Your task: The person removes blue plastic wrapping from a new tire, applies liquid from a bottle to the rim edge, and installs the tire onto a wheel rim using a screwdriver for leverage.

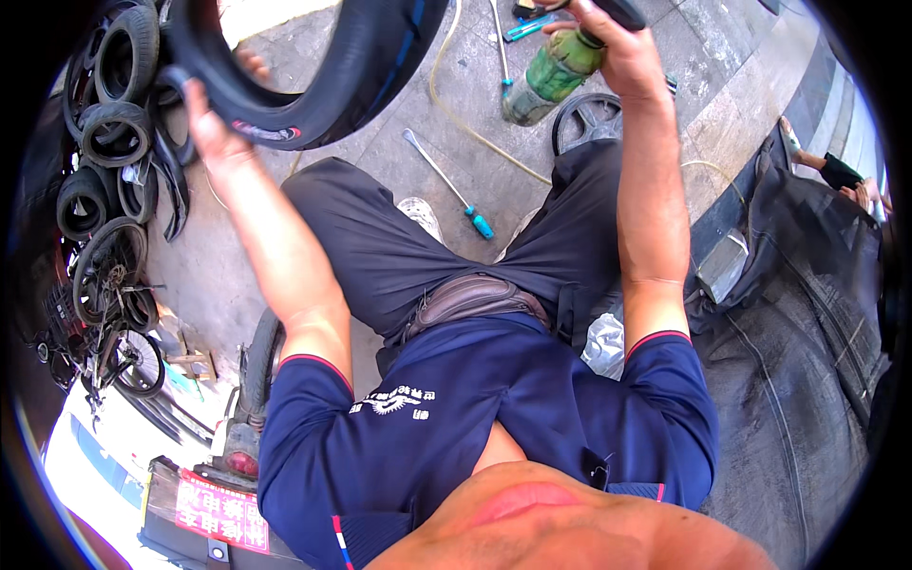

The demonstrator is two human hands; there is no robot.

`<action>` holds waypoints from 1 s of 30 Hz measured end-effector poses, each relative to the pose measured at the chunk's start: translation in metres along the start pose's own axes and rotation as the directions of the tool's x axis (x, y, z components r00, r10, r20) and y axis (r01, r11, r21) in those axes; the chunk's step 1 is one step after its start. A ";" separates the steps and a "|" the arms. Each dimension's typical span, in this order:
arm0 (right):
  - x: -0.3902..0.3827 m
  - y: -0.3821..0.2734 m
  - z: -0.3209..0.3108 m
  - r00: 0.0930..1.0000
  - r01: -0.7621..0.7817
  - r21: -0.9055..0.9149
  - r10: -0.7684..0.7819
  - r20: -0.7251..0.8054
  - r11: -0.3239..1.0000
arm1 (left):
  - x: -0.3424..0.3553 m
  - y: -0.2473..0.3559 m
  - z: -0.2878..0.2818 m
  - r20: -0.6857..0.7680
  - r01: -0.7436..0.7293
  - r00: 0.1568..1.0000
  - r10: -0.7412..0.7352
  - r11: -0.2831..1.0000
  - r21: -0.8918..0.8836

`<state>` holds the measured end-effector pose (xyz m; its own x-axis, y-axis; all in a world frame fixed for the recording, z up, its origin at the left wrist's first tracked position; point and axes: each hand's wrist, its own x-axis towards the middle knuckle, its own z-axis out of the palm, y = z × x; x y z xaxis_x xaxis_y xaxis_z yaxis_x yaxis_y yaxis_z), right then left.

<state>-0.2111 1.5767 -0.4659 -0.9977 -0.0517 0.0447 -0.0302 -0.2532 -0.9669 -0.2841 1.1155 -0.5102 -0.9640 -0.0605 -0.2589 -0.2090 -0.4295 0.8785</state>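
Observation:
Up at the top left, my left hand (220, 142) grips a black tire (366, 81) with a thin blue stripe. Its fingertips show through the tire's opening. My right hand (627, 57), raised at the top right, is closed round the neck of a green, see-through bottle (559, 74), which tilts down to the left. A dark rounded piece (622, 11) sticks out above that hand; I cannot tell what it is. Between my feet on the ground lies a screwdriver-like tool (451, 185) with a teal handle.
Another teal-handled tool (503, 57) and a yellowish hose (475, 123) lie ahead. A small spoked wheel (581, 122) rests beyond my right knee. Old tires (116, 133) pile up at the left. A dark cover (798, 380) drapes on the right. A person's hand (860, 193) shows far right.

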 end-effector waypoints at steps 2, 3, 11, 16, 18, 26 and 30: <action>0.014 -0.031 0.011 0.982 0.125 0.136 -0.142 0.123 0.983 | 0.005 -0.057 0.012 0.071 0.132 0.990 -0.120 0.968 -0.213; 0.026 -0.042 0.016 0.958 0.208 0.105 -0.224 0.179 0.973 | 0.001 -0.082 0.037 -0.056 0.011 0.998 -0.018 0.993 -0.116; 0.009 -0.064 0.013 0.979 -0.004 0.135 -0.024 0.205 0.991 | 0.006 -0.120 0.078 0.347 0.412 0.898 -0.271 0.795 -0.445; 0.003 -0.071 0.051 0.980 0.032 0.127 -0.056 0.190 0.991 | 0.024 -0.134 0.084 0.137 0.415 0.908 -0.397 0.897 -0.150; 0.013 -0.069 0.073 0.932 -0.056 0.133 0.004 0.363 0.990 | 0.023 -0.149 0.080 0.026 0.340 0.929 -0.368 0.881 0.330; 0.006 -0.050 0.061 0.954 0.084 0.058 -0.097 0.282 0.995 | 0.025 -0.185 0.084 -0.033 0.440 0.892 -0.451 0.849 0.293; -0.007 -0.062 0.056 0.960 0.045 -0.092 -0.018 0.281 0.995 | 0.018 -0.169 0.078 -0.147 0.410 0.911 -0.384 0.824 0.390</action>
<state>-0.1987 1.5382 -0.3923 -0.9396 -0.3163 0.1305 -0.0810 -0.1650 -0.9830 -0.2789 1.2569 -0.6318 -0.7742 -0.0223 -0.6326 -0.6320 -0.0269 0.7745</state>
